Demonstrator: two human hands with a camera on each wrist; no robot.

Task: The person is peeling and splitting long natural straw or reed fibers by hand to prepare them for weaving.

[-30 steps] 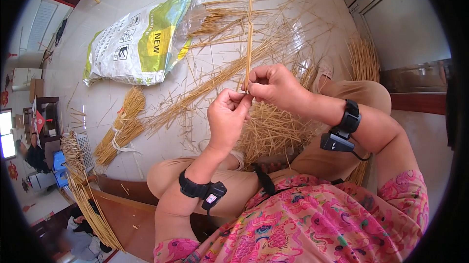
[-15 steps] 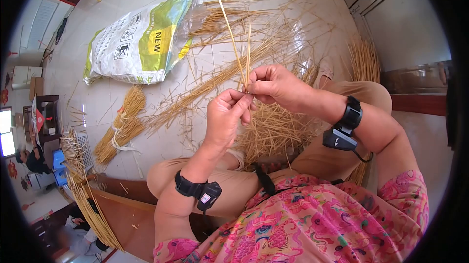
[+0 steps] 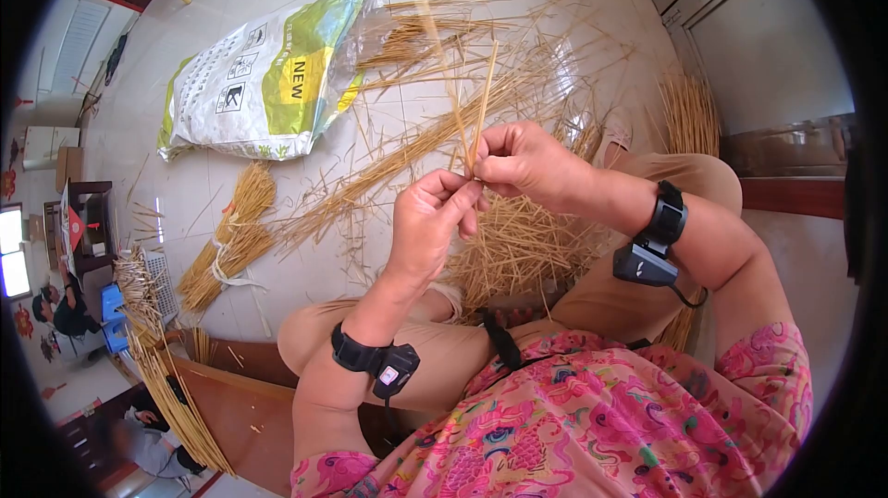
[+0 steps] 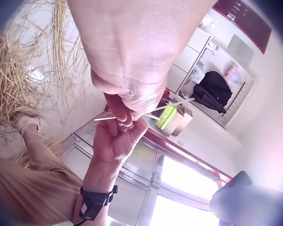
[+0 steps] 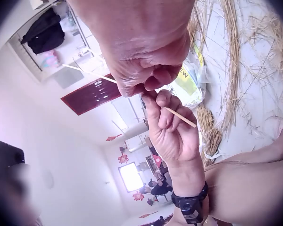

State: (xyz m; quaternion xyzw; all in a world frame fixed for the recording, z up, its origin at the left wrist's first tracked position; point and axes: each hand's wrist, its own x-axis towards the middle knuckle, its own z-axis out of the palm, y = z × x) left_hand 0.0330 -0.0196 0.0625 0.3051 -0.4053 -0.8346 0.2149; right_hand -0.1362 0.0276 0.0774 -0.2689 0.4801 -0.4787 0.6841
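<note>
In the head view, both hands meet in front of the lap over a few thin straw stalks [image 3: 484,100]. My left hand [image 3: 424,225] pinches them low down between thumb and forefinger. Just above it, touching, my right hand [image 3: 529,165] grips the same stalks with its fingertips. One long pale stalk [image 3: 433,31] leans to the left and is blurred; a shorter one points up and slightly right. In the right wrist view, a short cut straw end [image 5: 180,117] sticks out past the left fingers. The fingers hide where the stalks cross.
A heap of loose straw [image 3: 518,248] lies on the floor below the hands. Beyond are a printed white and green sack [image 3: 250,77], a tied straw bundle [image 3: 227,239] and scattered stalks. Another bundle [image 3: 689,114] stands by the cabinet at right. People sit at far left.
The stalks stood together upright a second ago; now they fork, the long one leaning left and the shorter one tilting right. Both hands stay close together in nearly the same place.
</note>
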